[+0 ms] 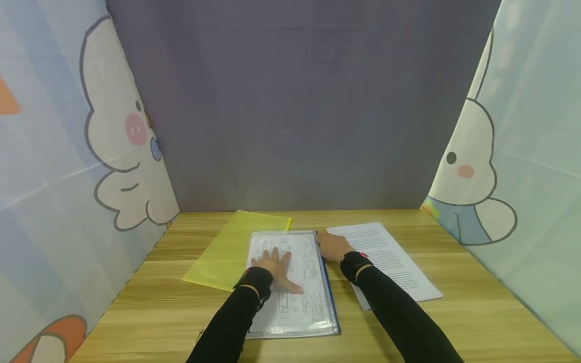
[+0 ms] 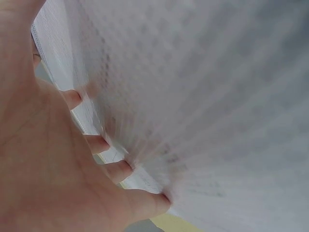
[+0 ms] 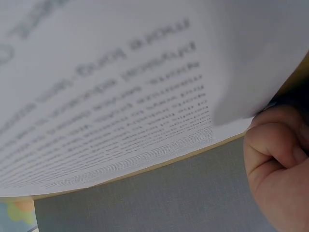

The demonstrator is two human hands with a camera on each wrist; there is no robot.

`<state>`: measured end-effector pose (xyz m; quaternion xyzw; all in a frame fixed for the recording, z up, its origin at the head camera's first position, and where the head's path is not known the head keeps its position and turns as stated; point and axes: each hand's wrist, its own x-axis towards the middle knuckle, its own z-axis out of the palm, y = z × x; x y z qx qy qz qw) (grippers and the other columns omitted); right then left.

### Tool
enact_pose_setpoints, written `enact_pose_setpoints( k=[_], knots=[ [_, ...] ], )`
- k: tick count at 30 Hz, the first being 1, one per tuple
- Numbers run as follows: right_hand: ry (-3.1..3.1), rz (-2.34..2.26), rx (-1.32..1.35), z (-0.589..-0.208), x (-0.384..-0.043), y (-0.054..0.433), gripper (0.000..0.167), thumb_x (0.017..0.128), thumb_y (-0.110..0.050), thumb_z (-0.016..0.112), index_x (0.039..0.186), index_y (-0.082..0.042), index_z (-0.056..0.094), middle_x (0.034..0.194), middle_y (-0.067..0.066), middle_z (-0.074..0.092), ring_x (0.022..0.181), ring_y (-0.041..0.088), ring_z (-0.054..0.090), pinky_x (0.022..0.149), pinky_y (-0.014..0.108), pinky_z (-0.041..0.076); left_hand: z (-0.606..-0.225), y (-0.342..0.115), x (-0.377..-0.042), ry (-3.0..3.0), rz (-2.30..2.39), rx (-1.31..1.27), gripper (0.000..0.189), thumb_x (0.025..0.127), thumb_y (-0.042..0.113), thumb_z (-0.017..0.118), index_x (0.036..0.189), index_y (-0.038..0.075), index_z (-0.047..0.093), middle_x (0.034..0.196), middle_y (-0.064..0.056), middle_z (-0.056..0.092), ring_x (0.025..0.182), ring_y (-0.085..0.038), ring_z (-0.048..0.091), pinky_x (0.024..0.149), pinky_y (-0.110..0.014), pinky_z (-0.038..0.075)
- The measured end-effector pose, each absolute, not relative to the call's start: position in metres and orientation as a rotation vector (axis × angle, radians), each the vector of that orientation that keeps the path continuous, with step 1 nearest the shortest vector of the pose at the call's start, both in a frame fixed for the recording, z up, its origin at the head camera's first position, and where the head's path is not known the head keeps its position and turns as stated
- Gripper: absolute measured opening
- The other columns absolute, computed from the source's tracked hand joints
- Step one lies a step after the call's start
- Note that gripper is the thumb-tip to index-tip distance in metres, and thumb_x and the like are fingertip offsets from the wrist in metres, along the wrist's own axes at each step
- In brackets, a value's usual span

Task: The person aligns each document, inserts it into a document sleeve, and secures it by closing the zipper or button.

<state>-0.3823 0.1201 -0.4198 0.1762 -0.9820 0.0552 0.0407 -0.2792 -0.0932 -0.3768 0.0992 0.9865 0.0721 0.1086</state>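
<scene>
A clear document pouch (image 1: 313, 315) with printed sheets inside lies flat on the table, a dark blue strip like a zipper along its right edge. My left hand (image 1: 275, 269) rests on it with fingers spread. In the left wrist view, the left fingertips (image 2: 154, 203) press the pouch's see-through, mesh-textured surface. At the pouch's upper right corner, my right hand (image 1: 333, 245) has curled fingers and pinches the blue edge. The right wrist view shows those curled fingers (image 3: 275, 145), but what lies between the fingertips is mostly hidden.
Partly beneath the pouch, a yellow translucent folder (image 1: 222, 252) extends to the left. Printed white paper (image 1: 386, 252) lies to the right, under the right forearm. The wooden table (image 1: 150, 312) meets a grey backdrop (image 1: 299, 111) behind and cartoon-printed curtains (image 1: 522, 151) at both sides.
</scene>
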Motion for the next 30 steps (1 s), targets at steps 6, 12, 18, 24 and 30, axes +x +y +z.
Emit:
enact_pose_setpoints(
  k=[6,12,18,24,30],
  knots=[
    [-2.985,0.17,0.575,-0.421,-0.383,0.121,0.012,0.104,-0.015,0.049,0.101,-0.012,0.06,0.098,0.006,0.067,0.083,0.022,0.062,0.076,0.047,0.056,-0.377,-0.094,-0.282,2.906,0.216,0.296,0.113,0.069,0.072,0.08,0.159,0.019,0.037,0.164,-0.02,0.027,0.149,-0.046,0.025,0.115,-0.07,0.022],
    [-2.989,0.204,0.58,-0.42,-0.384,0.123,0.012,0.104,-0.015,0.049,0.101,-0.013,0.06,0.104,0.006,0.069,0.093,0.026,0.066,0.08,0.05,0.055,-0.377,-0.093,-0.282,2.909,0.237,0.292,0.113,0.069,0.072,0.081,0.159,0.019,0.037,0.164,-0.02,0.026,0.149,-0.046,0.024,0.115,-0.07,0.022],
    [-3.029,0.179,0.554,-0.421,-0.382,0.124,0.019,0.105,-0.017,0.048,0.115,-0.011,0.063,0.114,0.008,0.07,0.101,0.027,0.067,0.086,0.05,0.055,-0.378,-0.093,-0.282,2.911,0.23,0.302,0.113,0.069,0.074,0.079,0.158,0.019,0.038,0.164,-0.021,0.027,0.148,-0.047,0.026,0.114,-0.07,0.023],
    [-3.04,0.163,0.563,-0.42,-0.376,0.123,0.025,0.105,-0.019,0.047,0.122,-0.01,0.063,0.114,0.012,0.071,0.101,0.029,0.068,0.086,0.051,0.055,-0.379,-0.092,-0.281,2.91,0.215,0.297,0.113,0.069,0.074,0.079,0.159,0.02,0.037,0.164,-0.02,0.027,0.149,-0.046,0.026,0.115,-0.069,0.023],
    [-3.053,0.16,0.572,-0.417,-0.371,0.123,0.022,0.104,-0.018,0.049,0.119,-0.01,0.063,0.113,0.01,0.07,0.103,0.028,0.067,0.087,0.051,0.055,-0.377,-0.092,-0.281,2.901,0.219,0.295,0.113,0.069,0.074,0.079,0.159,0.02,0.037,0.164,-0.019,0.026,0.149,-0.046,0.025,0.115,-0.069,0.022]
  ],
)
